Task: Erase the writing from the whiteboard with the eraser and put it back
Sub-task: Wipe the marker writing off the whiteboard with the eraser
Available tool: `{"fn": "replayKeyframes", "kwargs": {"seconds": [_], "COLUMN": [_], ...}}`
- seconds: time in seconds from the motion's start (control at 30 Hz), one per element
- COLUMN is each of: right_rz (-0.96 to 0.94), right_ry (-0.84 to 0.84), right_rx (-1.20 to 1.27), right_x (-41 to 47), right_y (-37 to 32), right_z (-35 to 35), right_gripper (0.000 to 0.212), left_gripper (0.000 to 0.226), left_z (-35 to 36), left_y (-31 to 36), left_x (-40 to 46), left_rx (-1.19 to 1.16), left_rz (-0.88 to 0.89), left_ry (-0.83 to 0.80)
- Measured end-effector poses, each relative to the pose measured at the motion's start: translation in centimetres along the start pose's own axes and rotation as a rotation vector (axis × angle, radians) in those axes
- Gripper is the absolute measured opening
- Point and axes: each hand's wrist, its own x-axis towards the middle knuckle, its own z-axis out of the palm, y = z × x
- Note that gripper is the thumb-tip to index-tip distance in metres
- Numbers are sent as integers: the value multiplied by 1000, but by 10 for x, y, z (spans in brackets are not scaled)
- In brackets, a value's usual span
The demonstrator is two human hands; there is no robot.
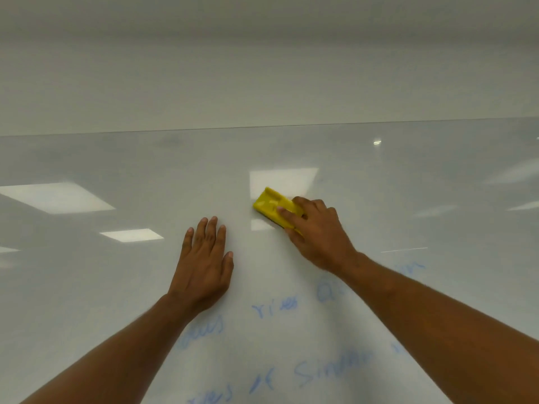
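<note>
A yellow eraser (275,207) lay pressed flat against the whiteboard (408,185), clamped in the right hand (318,233), whose fingers wrapped over its near end while the far end jutted up and to the left. It sat in the upper part of the board, over a bright ceiling-light reflection, on a stretch that looked clean. The left hand (204,262) rested just beside it, lower and to the left, palm flat on the board, fingers spread and holding nothing, apparently as a brace.

Faint blue writing (274,307) remained below both hands, running between and under the forearms toward the bottom edge; the words were too blurred to read. By that showing, the erasing looked only partly done.

To finish the step well, the eraser would likely need to come down into that writing with its whole face kept flat, in overlapping passes under even pressure, with the braced hand shifted off any lines it covers. Where the eraser belongs was not in view.
</note>
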Motion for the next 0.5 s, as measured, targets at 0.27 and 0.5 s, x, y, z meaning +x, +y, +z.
{"fn": "replayKeyframes", "kwargs": {"seconds": [0.27, 0.5], "right_rz": [810, -171], "right_ry": [99, -54], "right_rx": [-50, 4], "right_x": [-2, -3], "right_y": [48, 33], "right_z": [-10, -9], "right_gripper": [46, 48], "left_gripper": [73, 71], "left_z": [1, 2], "left_y": [14, 29], "left_x": [1, 5], "left_rx": [18, 43], "left_rz": [-47, -107], "left_ry": [-3, 14]}}
